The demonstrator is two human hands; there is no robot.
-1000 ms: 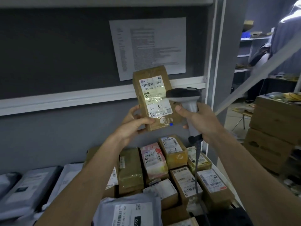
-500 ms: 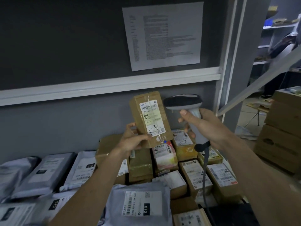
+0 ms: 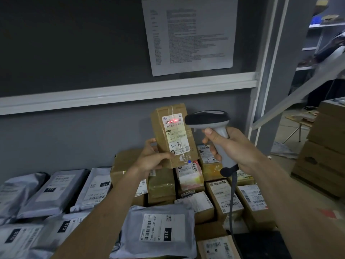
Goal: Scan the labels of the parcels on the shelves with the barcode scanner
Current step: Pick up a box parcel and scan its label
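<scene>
Parcel in hand: a small brown cardboard parcel (image 3: 172,135) held upright above the stacked parcels, in front of the grey wall, its label (image 3: 175,133) turned toward the scanner.
Left grip: the left hand (image 3: 151,157) holds the parcel's lower end, thumb across the front below the label and fingers behind; it covers no barcode.
Right grip: the right hand (image 3: 229,144) is wrapped round the handle of the barcode scanner (image 3: 210,128), index finger at the trigger; its head sits just beside the parcel's upper right edge.
Scan: a red line lies across the top barcode, so the read looks under way.
Weight: likely light, since one hand lifts it by one end without sag.
Stiffness: the box looks rigid, though its corners are a little crushed; clear tape over the face could be slick.
Where to hold: the bare lower end or the side edges, clear of the label.
Grey mailers (image 3: 158,232): soft bags on the shelf, likely limp; flatten the label to scan.
Cable (image 3: 231,200): hangs from the scanner over the boxes and could snag.
</scene>
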